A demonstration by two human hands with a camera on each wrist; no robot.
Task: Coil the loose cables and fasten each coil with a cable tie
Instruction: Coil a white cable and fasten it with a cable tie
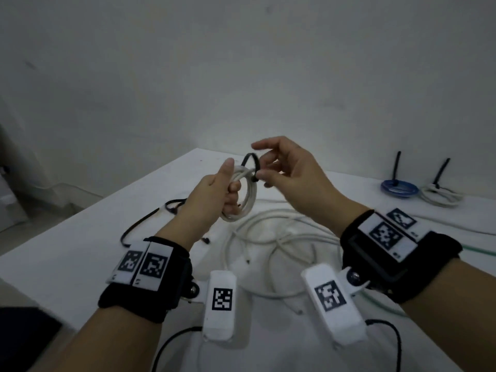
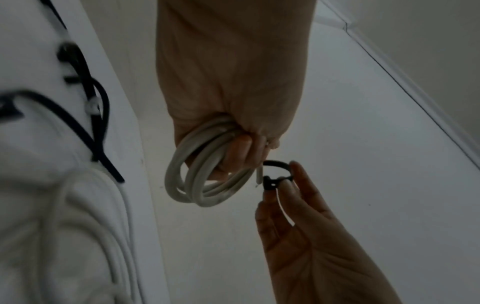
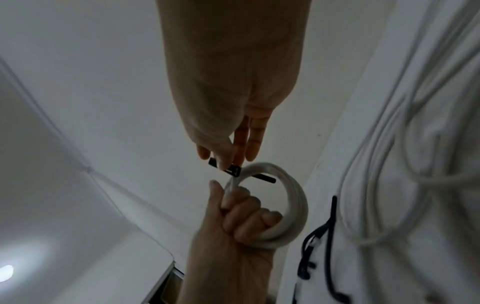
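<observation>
1. The white cable coil (image 1: 243, 194) sits in the left hand (image 1: 214, 191), held up above the table (image 1: 80, 237). The fingers curl through the middle of the loops and the thumb stands straight up along the top of the bundle.

2. The right hand (image 1: 290, 170) pinches the head end of a black cable tie (image 1: 253, 163) between thumb and fingertip, its other fingers loose and spread. The tie arches over the top of the coil, just beside the left thumb.

3. From the left wrist view the tie forms a small closed-looking ring (image 2: 276, 173) against the bundle. Whether the tail has passed through the head I cannot tell, and it looks slack rather than cinched.

4. The coil itself looks tidy: several even turns of pale, fairly stiff round cable, with one short cut end (image 2: 259, 174) poking out near the tie.

5. Done so far, judging by how things lie: a blue coil (image 1: 399, 188) and a second white coil (image 1: 441, 196) rest at the far right of the table, each with a black tie tail standing up from it.

6. Left to do: pull this tie tight. A heap of loose white cable (image 1: 273, 242) lies below the hands, a thin greenish cable (image 1: 483, 251) runs at the right edge, and spare black ties (image 1: 139, 224) wait on the left.
</observation>
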